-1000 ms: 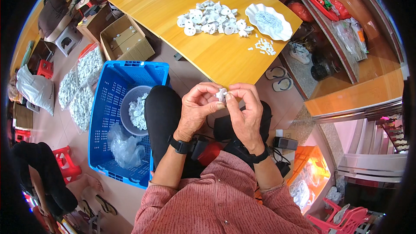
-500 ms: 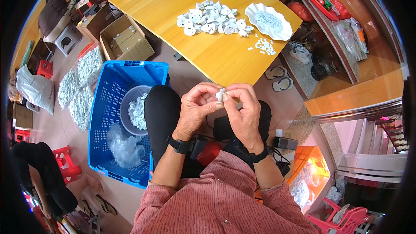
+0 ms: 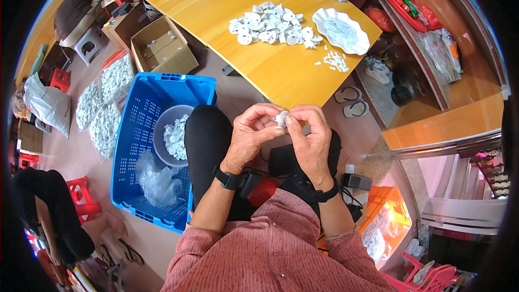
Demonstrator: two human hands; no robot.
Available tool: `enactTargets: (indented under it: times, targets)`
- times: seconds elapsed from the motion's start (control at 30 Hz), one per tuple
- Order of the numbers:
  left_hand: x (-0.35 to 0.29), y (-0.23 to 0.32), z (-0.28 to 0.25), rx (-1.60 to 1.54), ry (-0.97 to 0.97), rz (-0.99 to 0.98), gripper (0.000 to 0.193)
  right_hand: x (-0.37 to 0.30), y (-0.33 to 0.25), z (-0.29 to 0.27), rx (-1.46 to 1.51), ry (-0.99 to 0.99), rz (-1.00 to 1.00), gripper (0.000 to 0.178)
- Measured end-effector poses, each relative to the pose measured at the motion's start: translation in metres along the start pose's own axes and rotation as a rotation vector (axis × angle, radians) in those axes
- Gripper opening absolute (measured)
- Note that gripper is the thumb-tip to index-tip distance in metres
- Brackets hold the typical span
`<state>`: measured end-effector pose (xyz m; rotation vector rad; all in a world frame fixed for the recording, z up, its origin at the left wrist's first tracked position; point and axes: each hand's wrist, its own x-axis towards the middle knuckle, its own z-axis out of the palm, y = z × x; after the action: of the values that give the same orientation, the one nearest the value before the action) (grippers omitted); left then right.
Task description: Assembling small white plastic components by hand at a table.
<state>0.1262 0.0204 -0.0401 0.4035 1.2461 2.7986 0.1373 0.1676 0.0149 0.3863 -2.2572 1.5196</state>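
A small white plastic part [image 3: 281, 118] is pinched between my two hands, just off the near corner of the yellow wooden table [image 3: 303, 84]. My left hand [image 3: 250, 134] grips its left side with thumb and curled fingers. On the other side my right hand [image 3: 311, 132] holds it between thumb and index finger. Fingertips hide much of its shape. Beyond them on the table lies a heap of white round plastic parts [image 3: 270, 24]. To its right sits a scalloped white dish [image 3: 361, 45] of tiny pale pieces, with small white pegs [image 3: 336, 61] scattered in front.
A blue crate [image 3: 123, 146] at my left holds a grey basin [image 3: 157, 139] of white parts and a clear plastic bag [image 3: 157, 178]. Past it are filled bags [image 3: 102, 124] and a cardboard box [image 3: 192, 59]. Shelves [image 3: 432, 84] stand at right. Other people sit at left.
The whole view has shifted slightly, so the table and crate appear a little to the right. The white part has turned a little between my fingers; both hands keep hold of it.
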Motion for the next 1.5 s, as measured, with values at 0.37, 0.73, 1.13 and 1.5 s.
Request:
enactTargets:
  times: [0.37,0.73,1.13,1.5]
  targets:
    - [-0.002,0.002,0.001,-0.017,0.017,-0.015,0.032,0.001,-0.001,0.001,0.008,0.021,0.020,0.008]
    - [-0.004,0.039,-0.012,0.138,0.401,0.159,0.021,-0.001,0.004,0.003,-0.064,0.009,-0.024,0.008]
    - [-0.040,0.075,-0.142,0.059,1.110,0.293,0.044,0.000,0.001,0.003,-0.073,0.024,-0.038,0.009]
    - [0.027,0.064,-0.014,0.516,0.536,0.190,0.022,-0.002,0.001,0.001,-0.085,0.071,-0.036,0.009]
